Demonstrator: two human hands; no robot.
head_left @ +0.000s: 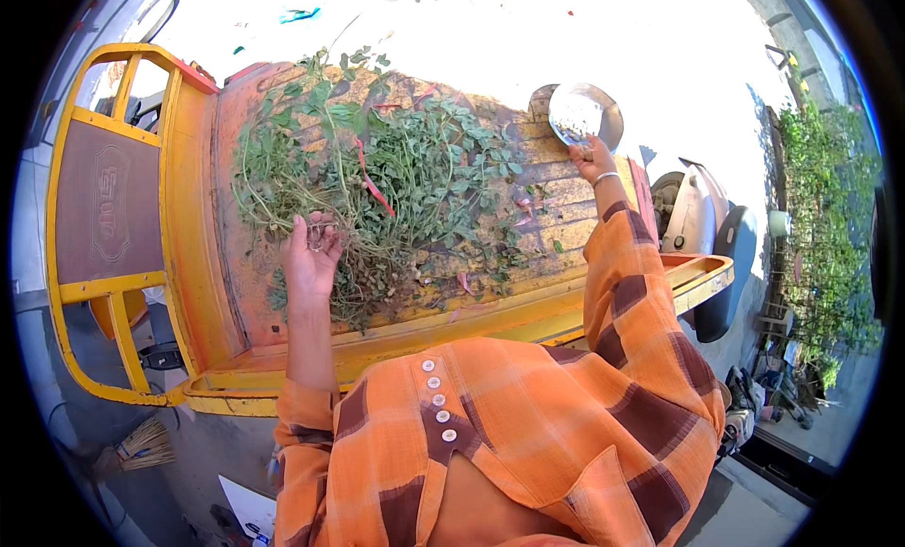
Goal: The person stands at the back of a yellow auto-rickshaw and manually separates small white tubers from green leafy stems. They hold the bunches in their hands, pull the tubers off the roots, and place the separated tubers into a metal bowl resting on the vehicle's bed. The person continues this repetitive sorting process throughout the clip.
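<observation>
At right fingers [586, 155], bowl [611, 118], beside left fingers [300, 234], plants [415, 160], perhaps touching.

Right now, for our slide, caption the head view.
Left hand at heaped leafy green plants on a yellow-orange cargo bed, right hand at a round silvery bowl.

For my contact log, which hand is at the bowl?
The right hand, by the near rim of the bowl; the left hand is at the plants.
</observation>
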